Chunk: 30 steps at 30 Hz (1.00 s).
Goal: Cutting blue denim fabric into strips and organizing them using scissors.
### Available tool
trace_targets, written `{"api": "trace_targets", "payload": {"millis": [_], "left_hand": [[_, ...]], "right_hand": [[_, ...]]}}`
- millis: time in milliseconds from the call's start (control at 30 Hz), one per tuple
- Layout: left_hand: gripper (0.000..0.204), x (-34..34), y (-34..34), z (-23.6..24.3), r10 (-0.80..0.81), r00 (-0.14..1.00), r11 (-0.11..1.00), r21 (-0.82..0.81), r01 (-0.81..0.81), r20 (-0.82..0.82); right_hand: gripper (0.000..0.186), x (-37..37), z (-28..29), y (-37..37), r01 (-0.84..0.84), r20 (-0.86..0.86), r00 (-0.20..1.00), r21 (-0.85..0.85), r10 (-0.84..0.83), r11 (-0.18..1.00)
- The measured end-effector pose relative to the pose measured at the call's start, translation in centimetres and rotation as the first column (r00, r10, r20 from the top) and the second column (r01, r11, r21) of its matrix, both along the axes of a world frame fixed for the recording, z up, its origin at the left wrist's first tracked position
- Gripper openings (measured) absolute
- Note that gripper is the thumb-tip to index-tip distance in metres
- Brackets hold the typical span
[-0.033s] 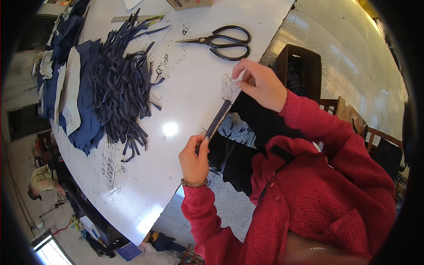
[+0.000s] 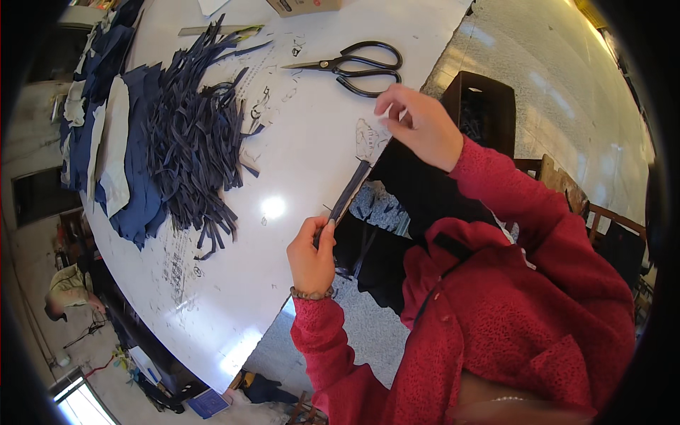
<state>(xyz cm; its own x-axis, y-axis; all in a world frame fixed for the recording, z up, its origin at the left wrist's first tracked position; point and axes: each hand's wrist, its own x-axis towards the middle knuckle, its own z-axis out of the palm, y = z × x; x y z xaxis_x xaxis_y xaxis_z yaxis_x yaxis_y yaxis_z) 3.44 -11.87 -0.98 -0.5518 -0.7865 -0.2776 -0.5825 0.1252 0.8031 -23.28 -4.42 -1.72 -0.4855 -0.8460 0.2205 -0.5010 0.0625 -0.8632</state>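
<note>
Our left hand [image 2: 312, 262] pinches the dark cloth [image 2: 349, 190], best kept flat by the table [image 2: 304, 134] edge; right hand [image 2: 428, 131] fingers curl, we can't tell if gripping

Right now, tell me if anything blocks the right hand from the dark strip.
Nothing raised shows between the right hand and the dark strip, only a flat-looking pale patch on the table.

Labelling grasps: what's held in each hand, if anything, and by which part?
The left hand pinches a dark strip by its near end, between thumb and fingers. Whether the right hand holds anything can't be told.
</note>
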Motion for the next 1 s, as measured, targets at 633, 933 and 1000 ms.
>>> {"api": "trace_targets", "payload": {"millis": [633,933,1000], "left_hand": [[0.012,0.4,-0.6,-0.5,-0.039,0.999,0.999,0.022,0.040,-0.037],[0.013,0.5,-0.5,-0.3,-0.033,0.999,0.999,0.010,0.033,-0.015],[0.013,0.4,-0.5,-0.2,-0.035,0.999,0.999,0.025,0.035,-0.011]], "right_hand": [[0.055,-7.4,1.4,-8.7,-0.009,-0.617,0.648,0.580,0.447,0.814],[0.051,4.3,3.1,6.4,-0.697,0.763,0.565,0.236,0.315,0.677],[0.054,6.8,1.7,9.0,-0.715,0.851,0.460,0.187,0.252,0.673]]}}
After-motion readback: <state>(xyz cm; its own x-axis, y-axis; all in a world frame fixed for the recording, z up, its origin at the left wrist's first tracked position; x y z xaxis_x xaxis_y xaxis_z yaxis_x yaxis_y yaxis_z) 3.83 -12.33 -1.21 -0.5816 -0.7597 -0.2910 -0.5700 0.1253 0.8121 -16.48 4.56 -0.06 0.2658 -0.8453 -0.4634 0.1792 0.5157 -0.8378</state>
